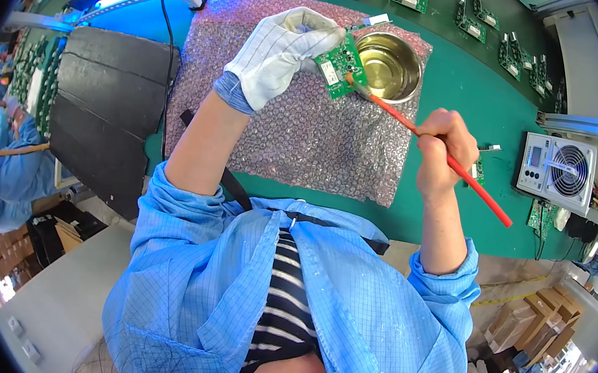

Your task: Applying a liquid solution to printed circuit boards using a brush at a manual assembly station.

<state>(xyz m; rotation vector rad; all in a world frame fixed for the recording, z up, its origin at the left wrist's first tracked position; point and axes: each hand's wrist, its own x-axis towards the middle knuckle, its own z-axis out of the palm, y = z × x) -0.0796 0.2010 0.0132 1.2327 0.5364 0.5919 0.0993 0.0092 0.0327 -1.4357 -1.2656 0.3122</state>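
Observation:
My left hand (284, 52), in a white glove, pinches the edge of a green circuit board (341, 66) and holds it up beside a round metal bowl (414, 71). Pale yellowish liquid shows inside that bowl. Bare, my right hand (447, 150) is closed round the red handle of a brush (401, 117). The brush tip meets the lower right part of the board, in front of the bowl's near side. Under the left hand and the board spreads a sheet of bubble wrap (303, 143).
Several circuit boards (469, 24) stand along the far right of the green table (471, 73). A white fan unit (557, 170) sits at the right, with another board (477, 170) near my right hand. A black panel (107, 108) and cable (170, 78) lie left. Co-workers in blue (21, 164) are at far left.

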